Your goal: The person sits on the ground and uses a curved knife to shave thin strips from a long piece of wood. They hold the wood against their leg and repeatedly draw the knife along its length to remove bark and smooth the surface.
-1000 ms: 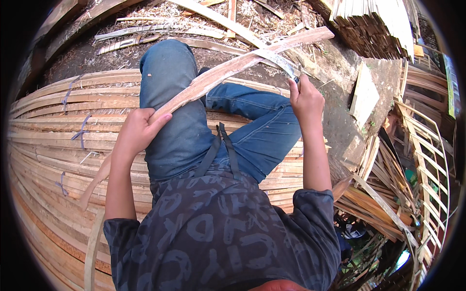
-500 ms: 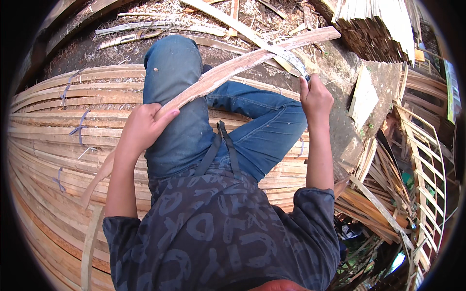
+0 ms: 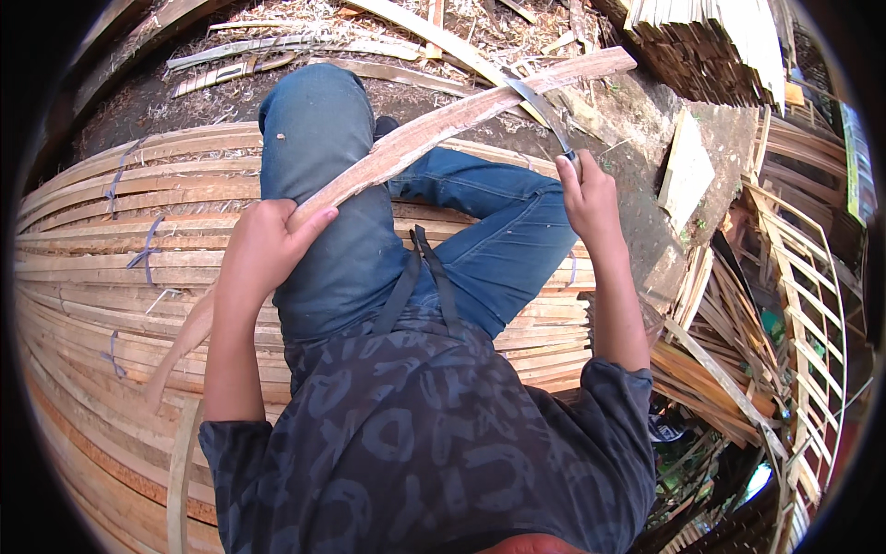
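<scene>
My left hand (image 3: 268, 242) is closed around a long, rough wooden strip (image 3: 420, 140), which lies across my bent left knee and slants up to the far right. Its tail end runs back beneath my left forearm. In my right hand (image 3: 591, 189) is a knife (image 3: 546, 109), gripped by its dark handle. The curved metal blade rests against the far part of the strip, its tip at the strip's upper edge. Most of the handle is hidden in my fist.
Bundled wooden strips (image 3: 111, 249) tied with purple cord lie under and left of me. A stack of thin boards (image 3: 706, 46) stands far right. A slatted wooden frame (image 3: 812, 323) and loose slats (image 3: 720, 369) fill the right side. Shavings and offcuts (image 3: 305, 42) litter the ground ahead.
My right hand has moved slightly left and nearer to me, with the knife turned more upright against the strip. The left hand keeps its hold, and the strip has shifted slightly left.
</scene>
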